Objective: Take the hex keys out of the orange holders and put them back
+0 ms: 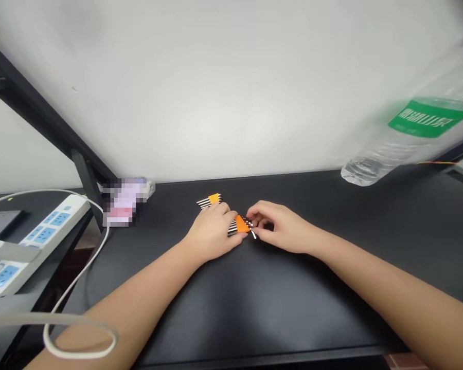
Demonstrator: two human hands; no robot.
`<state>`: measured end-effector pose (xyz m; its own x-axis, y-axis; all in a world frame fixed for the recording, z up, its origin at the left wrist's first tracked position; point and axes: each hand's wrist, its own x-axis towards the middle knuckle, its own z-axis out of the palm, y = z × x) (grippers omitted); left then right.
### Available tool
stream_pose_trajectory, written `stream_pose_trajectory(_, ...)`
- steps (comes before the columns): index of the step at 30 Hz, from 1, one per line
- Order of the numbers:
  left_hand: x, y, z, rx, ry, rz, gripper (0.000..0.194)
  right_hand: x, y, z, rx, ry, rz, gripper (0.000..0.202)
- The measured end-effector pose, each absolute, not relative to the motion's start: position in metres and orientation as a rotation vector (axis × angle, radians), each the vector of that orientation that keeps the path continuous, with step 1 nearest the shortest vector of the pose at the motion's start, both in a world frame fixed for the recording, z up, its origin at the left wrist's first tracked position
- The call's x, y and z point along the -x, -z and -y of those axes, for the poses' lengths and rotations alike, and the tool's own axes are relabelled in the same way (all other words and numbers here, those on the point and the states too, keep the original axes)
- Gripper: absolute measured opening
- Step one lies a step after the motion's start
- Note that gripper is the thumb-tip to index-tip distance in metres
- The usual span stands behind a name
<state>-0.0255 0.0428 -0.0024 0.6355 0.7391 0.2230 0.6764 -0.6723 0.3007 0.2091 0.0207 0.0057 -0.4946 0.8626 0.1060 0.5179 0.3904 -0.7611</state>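
An orange holder [242,224] with several thin, shiny dark rods that look like hex keys lies on the black desktop. My left hand [212,234] is closed over it, its fingers covering part of the rods. A second orange piece [215,198] with similar rods shows just beyond my left fingers; I cannot tell whether the two are joined. To the right, my right hand [280,225] has thumb and fingers curled in a pinch at the rod ends. A short shiny rod [253,234] sticks out by its thumb tip.
A large clear bottle [401,139] with a green label stands at the back right. At the back left is a blurred-out phone-like item [124,201]. A white power strip [42,241] lies on the left surface, and a white cable [96,252] loops over my left forearm.
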Motion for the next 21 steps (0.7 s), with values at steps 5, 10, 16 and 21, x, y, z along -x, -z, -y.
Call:
stream_pose_trajectory(5, 0.023, 0.008, -0.047, -2.576, -0.532, -1.22, 0.026, -0.197, -0.003, -0.016, 1.215, -0.726, 2.307, 0.017)
stream_pose_trajectory(10, 0.024, 0.013, -0.049, -2.447, -0.574, -1.297, 0.03, -0.196, 0.001, -0.015, 1.406, -0.562, 2.315, 0.029)
stream_pose_trajectory(16, 0.025, 0.014, -0.052, -2.426, -0.596, -1.308, 0.042, -0.21, 0.0, -0.019, 1.572, -0.411, 2.362, 0.031)
stream_pose_trajectory(21, 0.025, 0.012, -0.051, -2.404, -0.58, -1.327, 0.032, -0.224, -0.005, -0.021, 1.689, -0.379, 2.414, 0.022)
